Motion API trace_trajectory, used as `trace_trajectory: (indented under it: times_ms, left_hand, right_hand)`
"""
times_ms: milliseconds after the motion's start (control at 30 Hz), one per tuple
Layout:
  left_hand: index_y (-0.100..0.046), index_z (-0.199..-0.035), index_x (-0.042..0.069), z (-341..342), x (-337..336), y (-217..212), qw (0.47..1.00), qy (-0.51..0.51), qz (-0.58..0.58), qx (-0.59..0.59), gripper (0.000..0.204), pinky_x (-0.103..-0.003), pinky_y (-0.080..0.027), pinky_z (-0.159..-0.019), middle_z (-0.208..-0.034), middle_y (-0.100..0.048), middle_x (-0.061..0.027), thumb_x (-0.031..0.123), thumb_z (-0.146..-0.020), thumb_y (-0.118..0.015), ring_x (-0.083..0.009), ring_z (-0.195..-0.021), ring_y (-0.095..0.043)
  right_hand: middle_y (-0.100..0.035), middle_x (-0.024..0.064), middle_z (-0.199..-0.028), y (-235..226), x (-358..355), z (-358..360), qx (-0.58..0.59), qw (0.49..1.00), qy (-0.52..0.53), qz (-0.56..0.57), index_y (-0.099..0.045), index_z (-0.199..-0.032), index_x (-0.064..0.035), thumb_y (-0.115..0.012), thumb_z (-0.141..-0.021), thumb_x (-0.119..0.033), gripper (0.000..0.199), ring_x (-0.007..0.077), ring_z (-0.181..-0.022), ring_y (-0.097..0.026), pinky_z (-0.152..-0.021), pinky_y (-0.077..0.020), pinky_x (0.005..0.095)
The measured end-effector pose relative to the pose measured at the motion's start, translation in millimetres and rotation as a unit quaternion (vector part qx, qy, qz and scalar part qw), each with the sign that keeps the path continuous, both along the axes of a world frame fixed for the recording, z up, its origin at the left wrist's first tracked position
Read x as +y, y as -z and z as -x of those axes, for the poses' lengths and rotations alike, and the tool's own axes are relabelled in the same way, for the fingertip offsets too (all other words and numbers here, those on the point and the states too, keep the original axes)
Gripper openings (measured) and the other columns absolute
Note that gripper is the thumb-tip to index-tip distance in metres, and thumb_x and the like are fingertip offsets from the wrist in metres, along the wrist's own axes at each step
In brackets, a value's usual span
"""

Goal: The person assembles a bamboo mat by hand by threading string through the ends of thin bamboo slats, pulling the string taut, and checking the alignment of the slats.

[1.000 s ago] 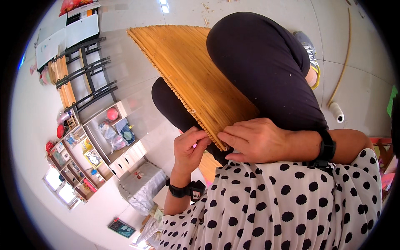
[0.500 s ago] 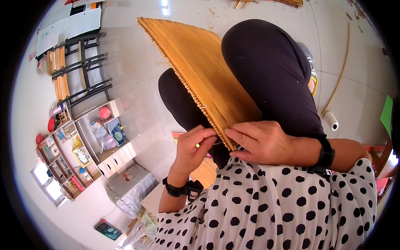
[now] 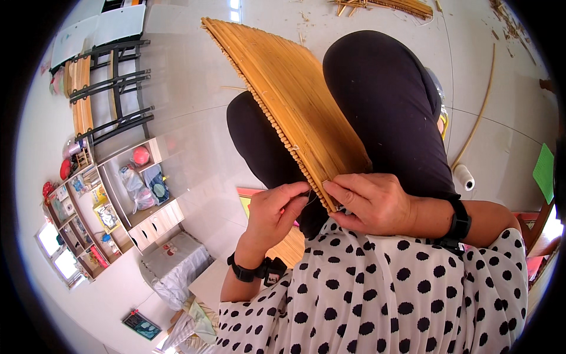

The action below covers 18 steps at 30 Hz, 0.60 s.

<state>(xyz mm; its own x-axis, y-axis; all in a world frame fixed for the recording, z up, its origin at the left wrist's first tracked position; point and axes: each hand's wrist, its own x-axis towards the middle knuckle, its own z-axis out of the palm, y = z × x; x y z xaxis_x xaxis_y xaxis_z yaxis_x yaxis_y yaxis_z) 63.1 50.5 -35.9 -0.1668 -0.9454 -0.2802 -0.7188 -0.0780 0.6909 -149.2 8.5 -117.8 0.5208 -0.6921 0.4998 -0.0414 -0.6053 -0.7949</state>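
A stiff golden mat of thin bamboo-like strips (image 3: 295,88) leans between my knees, its left edge bound in a beaded row of stitches. My right hand (image 3: 374,202) is closed on the mat's near corner, thumb and fingers pressed against its surface. Beside the bound edge, my left hand (image 3: 272,213) pinches with thumb and forefinger. A fine thread (image 3: 312,196) shows at those fingertips, between them and the edge. A small pale knot (image 3: 295,147) sits farther up the bound edge.
A white spool (image 3: 464,177) and a long thin cane (image 3: 479,124) lie on the tiled floor to the right. More strips (image 3: 401,7) and scraps are at the far side. Folding black-framed furniture (image 3: 112,88) and shelves (image 3: 88,206) stand at left.
The view has shifted slightly, so the surroundings sit a little differently. My right hand keeps its hold on the mat corner, and my left fingers stay by the bound edge.
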Motion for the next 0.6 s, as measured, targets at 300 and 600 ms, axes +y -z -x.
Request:
trace_trajectory:
  times_ms: [300,600]
  left_hand:
    - [-0.065,-0.093,0.003,-4.3,-12.9,25.6,0.994,0.041,0.036,0.095,0.017,-0.028,-0.043,-0.048,-0.068,-0.063,-0.0088,-0.003,-0.078,-0.07,-0.02,-0.051,-0.057]
    - [-0.066,-0.099,0.003,-4.2,-20.9,23.2,0.989,0.087,0.04,0.11,0.022,-0.03,-0.043,-0.049,-0.062,-0.059,-0.0089,-0.003,-0.079,-0.068,-0.0227,-0.05,-0.057]
  right_hand:
    - [-0.062,0.013,-0.092,2.5,-0.4,5.0,-0.005,1.0,0.015,-0.002,-0.063,-0.106,0.0062,-0.083,-0.067,-0.019,0.051,0.0225,-0.064,-0.065,-0.057,-0.0569,0.0296]
    - [-0.062,0.0145,-0.09,0.3,-1.2,8.7,-0.013,0.999,0.034,0.01,-0.063,-0.104,0.0076,-0.084,-0.066,-0.016,0.049,0.0232,-0.064,-0.065,-0.056,-0.0569,0.0293]
